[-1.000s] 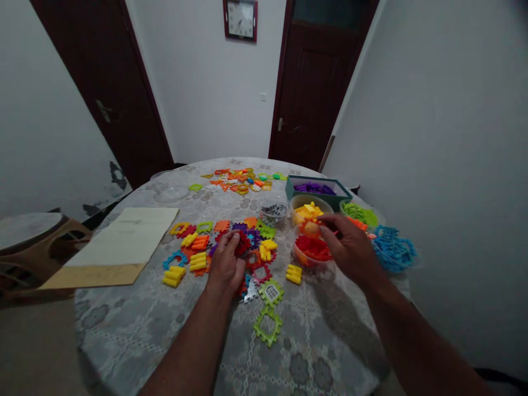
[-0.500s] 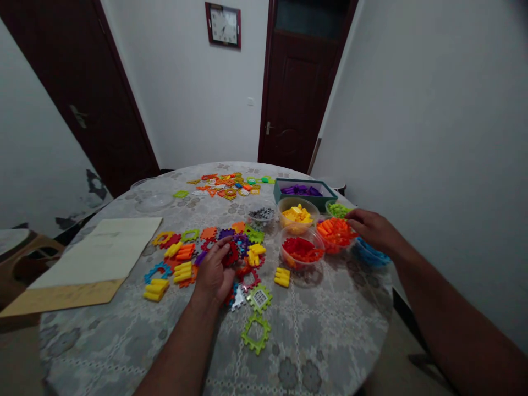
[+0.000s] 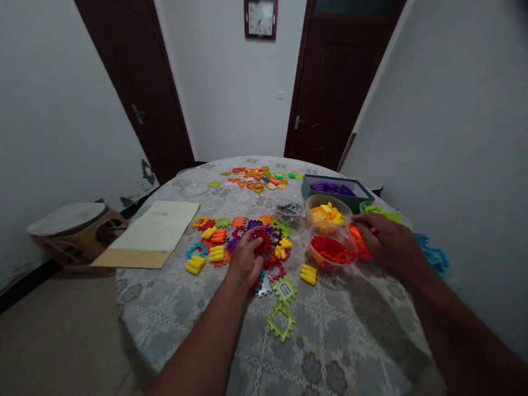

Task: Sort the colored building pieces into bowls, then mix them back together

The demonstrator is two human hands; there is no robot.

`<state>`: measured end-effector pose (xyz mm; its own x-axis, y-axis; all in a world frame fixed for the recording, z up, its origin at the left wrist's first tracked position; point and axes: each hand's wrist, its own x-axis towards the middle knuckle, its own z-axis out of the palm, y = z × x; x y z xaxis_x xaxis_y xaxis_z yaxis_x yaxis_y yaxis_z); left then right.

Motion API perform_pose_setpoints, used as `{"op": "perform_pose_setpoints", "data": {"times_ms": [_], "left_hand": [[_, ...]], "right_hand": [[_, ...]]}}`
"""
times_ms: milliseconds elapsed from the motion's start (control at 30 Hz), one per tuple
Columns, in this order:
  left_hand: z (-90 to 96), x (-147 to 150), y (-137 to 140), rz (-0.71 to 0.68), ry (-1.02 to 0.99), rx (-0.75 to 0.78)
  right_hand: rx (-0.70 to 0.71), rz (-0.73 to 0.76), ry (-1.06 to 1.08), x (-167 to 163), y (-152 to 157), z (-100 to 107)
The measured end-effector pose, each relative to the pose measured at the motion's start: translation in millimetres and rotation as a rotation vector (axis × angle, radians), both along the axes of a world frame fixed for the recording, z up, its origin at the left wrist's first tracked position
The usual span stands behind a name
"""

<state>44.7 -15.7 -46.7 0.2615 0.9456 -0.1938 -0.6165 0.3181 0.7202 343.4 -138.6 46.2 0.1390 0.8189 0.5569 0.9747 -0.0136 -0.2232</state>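
Observation:
My left hand (image 3: 246, 258) is closed on a red toothed plastic building piece (image 3: 263, 241), above a spread of flat interlocking pieces. Close by are stacked yellow sticks (image 3: 216, 253), a yellow cluster (image 3: 282, 248) and a green window piece (image 3: 285, 289). Over the bowl of orange pieces (image 3: 359, 241) hangs my right hand (image 3: 381, 236), thumb and fingers pinched together. A spot of orange shows by its fingers, but I cannot tell whether it is held. To its left stands a clear bowl of red pieces (image 3: 332, 250).
Yellow pieces fill another bowl (image 3: 328, 212), with grey bits in a smaller one (image 3: 289, 210). Behind stands a green box of purple pieces (image 3: 338, 188). Green (image 3: 383, 213) and blue pieces (image 3: 433, 256) lie at the right. A paper pad (image 3: 154, 231) lies left; more pieces (image 3: 258, 179) lie farther back.
The view has swung left, so the table appears shifted right. My right hand has moved left across the orange bowl, towards the red one. My left hand keeps the red piece.

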Motion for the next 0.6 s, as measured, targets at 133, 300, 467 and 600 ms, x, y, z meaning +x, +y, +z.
{"op": "perform_pose_setpoints", "data": {"times_ms": [133,300,467,600], "left_hand": [[0.2,-1,-2,-0.019,-0.016,0.019],[1.0,-2,-5,-0.111,-0.047,0.049],[1.2,-3,-5,-0.158,-0.049,0.047],[0.1,-3,-2,-0.077,-0.038,0.033]], "right_hand": [[-0.060,0.265,0.148,-74,17,-8],[-0.172,0.364,0.299,-120,48,-24],[-0.221,0.323,0.530,-120,61,-30],[-0.172,0.232,0.567,-99,54,-26]]}}
